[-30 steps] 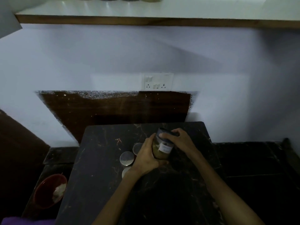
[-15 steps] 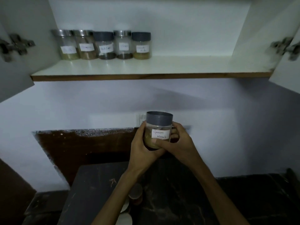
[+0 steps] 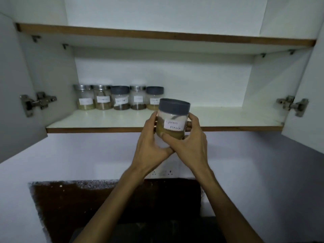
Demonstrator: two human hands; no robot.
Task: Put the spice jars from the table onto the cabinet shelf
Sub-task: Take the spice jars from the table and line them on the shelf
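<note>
A clear spice jar (image 3: 172,118) with a grey lid and a white label reading "Garam Masala" is held up in front of the cabinet shelf's (image 3: 228,118) front edge. My left hand (image 3: 150,142) grips its left side and my right hand (image 3: 189,142) grips its right side and bottom. Several labelled spice jars (image 3: 119,98) stand in a row at the back left of the shelf, some with steel lids, some with grey lids. The jar in my hands partly hides the rightmost of them.
Both cabinet doors stand open, the left door (image 3: 15,95) and the right door (image 3: 312,95), with metal hinges showing. An upper shelf (image 3: 157,35) runs above. A wall socket (image 3: 164,172) sits below my wrists, above a dark brown panel.
Both hands lifted the jar from the dark table up to the level of the shelf edge. The view tilted up, so the table and its remaining jars dropped out of sight.
</note>
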